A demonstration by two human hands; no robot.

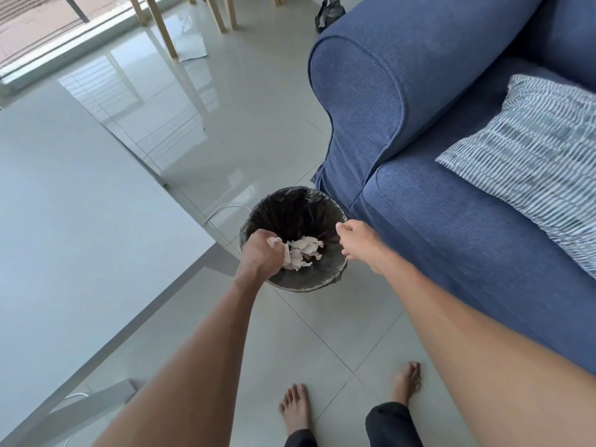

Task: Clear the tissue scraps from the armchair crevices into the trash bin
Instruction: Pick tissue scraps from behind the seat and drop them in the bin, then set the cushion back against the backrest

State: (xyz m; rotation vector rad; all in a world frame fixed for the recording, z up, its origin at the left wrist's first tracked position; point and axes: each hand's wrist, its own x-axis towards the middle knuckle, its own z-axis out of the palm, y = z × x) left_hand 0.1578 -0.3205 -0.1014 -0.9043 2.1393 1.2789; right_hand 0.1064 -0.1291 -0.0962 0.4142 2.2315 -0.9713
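So a small round trash bin lined with a dark plastic bag [292, 282] is seen standing on the glossy pale tiled floor [322, 343], right at the front corner of the blue fabric armchair [435, 221], just beside the armrest base. The left hand [262, 253] is held over the bin's near-left rim, fingers curled in and closed around a crumpled piece of off-white tissue [276, 242] that pokes out past the knuckles. More crumpled white tissue scraps [304, 251] are already lying at the bottom of the bin, right next to that hand. The right hand [358, 241] is positioned at the bin's right rim, between bin and armchair; its fingers are bent downward and look loosely together, but whether anything is pinched there honestly can't be told from this angle. A blue-and-white striped cushion [529, 162] is propped on the armchair seat, well away from both hands. A white-topped table [80, 221] is seen on the left, and two bare feet [295, 411] are planted on the tiles at the bottom.
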